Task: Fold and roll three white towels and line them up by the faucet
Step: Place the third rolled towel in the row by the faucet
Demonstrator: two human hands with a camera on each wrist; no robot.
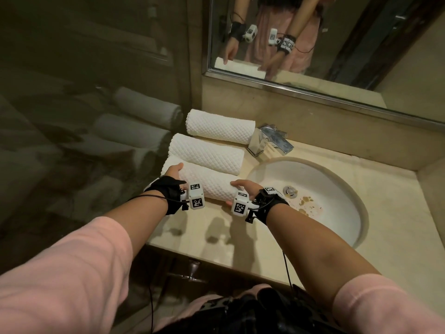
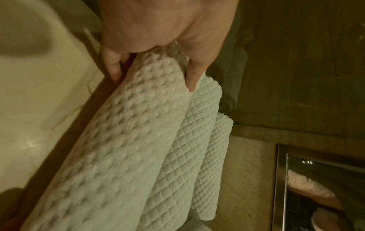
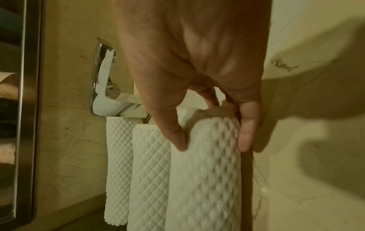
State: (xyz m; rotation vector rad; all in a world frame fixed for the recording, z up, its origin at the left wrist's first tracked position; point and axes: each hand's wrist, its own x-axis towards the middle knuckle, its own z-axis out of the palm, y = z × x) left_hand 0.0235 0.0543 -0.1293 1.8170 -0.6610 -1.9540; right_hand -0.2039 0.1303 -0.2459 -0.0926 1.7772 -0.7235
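Note:
Three white quilted towels lie rolled side by side on the beige counter (image 1: 216, 227), left of the chrome faucet (image 1: 269, 141). The far roll (image 1: 220, 126) and the middle roll (image 1: 207, 153) lie untouched. My left hand (image 1: 173, 171) grips the left end of the near roll (image 1: 209, 184), and my right hand (image 1: 243, 186) grips its right end. In the left wrist view, thumb and fingers of my left hand (image 2: 153, 78) clasp the roll's end (image 2: 118, 148). In the right wrist view, my right hand (image 3: 213, 143) wraps the near roll (image 3: 205, 179), beside the middle roll (image 3: 150, 171).
A white sink basin (image 1: 337, 189) with brown stains near its drain (image 1: 290, 191) lies right of the towels. A framed mirror (image 1: 313, 32) hangs behind the counter. A dark glossy wall (image 1: 96, 116) at the left reflects the rolls. The counter's front edge is just below my wrists.

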